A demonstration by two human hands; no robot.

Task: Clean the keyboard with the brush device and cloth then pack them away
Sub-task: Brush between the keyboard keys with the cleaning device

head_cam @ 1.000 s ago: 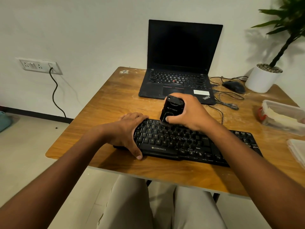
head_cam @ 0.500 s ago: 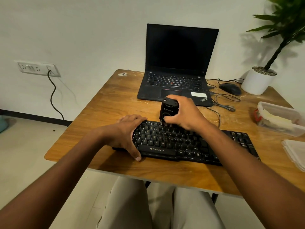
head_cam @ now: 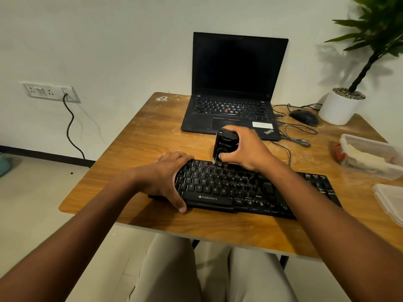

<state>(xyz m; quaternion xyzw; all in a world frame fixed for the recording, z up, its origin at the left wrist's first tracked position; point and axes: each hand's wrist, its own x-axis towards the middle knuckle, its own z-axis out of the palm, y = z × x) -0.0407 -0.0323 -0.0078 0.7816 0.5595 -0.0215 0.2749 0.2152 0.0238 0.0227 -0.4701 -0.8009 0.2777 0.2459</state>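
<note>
Two bare forearms are extended over a wooden table (head_cam: 139, 149) in the head view. The black keyboard (head_cam: 250, 188), set near the table's front edge, is steadied at its left end by the left hand (head_cam: 168, 177): fingers laid flat along the back edge, thumb stretched down the front edge. The black brush device (head_cam: 225, 144) is gripped upright by the right hand (head_cam: 246, 149), fingers curled round its body, thumb on the front; its lower end meets the kbd's top key row. Behind, a dark laptop (head_cam: 235, 83) stands open.
</note>
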